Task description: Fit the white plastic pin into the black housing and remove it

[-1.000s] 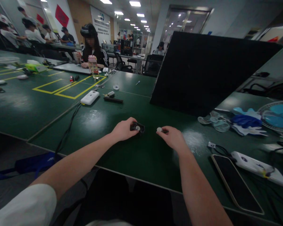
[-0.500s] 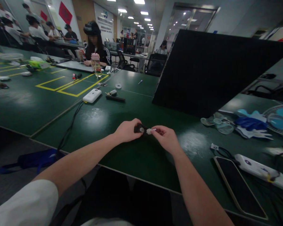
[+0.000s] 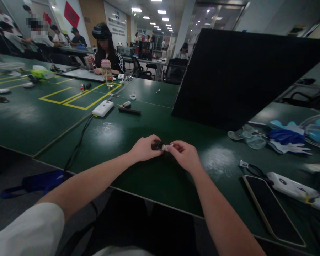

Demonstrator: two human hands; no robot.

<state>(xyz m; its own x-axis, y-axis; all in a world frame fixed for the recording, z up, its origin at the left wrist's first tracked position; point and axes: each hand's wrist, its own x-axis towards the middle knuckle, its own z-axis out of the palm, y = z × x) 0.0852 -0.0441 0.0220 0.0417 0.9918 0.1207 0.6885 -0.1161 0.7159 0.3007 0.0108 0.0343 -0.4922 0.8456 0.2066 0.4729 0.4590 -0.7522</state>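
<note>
My left hand (image 3: 145, 148) is closed round a small dark part (image 3: 156, 144) just above the green table. Between thumb and fingers, my right hand (image 3: 185, 153) pinches a small whitish piece (image 3: 166, 147). The whitish piece meets the right end of the dark part; whether it sits inside cannot be made out. Fingers cover much of both pieces, and their exact kind does not show. Beyond my hands lie a dark bar (image 3: 129, 111) and a small metal-coloured cylinder (image 3: 127, 104).
A large black panel (image 3: 229, 78) leans at the right. Near it lie clear fan blades (image 3: 252, 137), blue-and-white gloves (image 3: 288, 137) and a phone (image 3: 273, 209). White power banks (image 3: 103, 108) with cables rest on both sides. Across the table a person (image 3: 106, 53) sits behind a bottle (image 3: 107, 73).
My right hand has moved slightly left, bringing the whitish piece from a small gap up against the dark part. The left hand keeps its hold.
</note>
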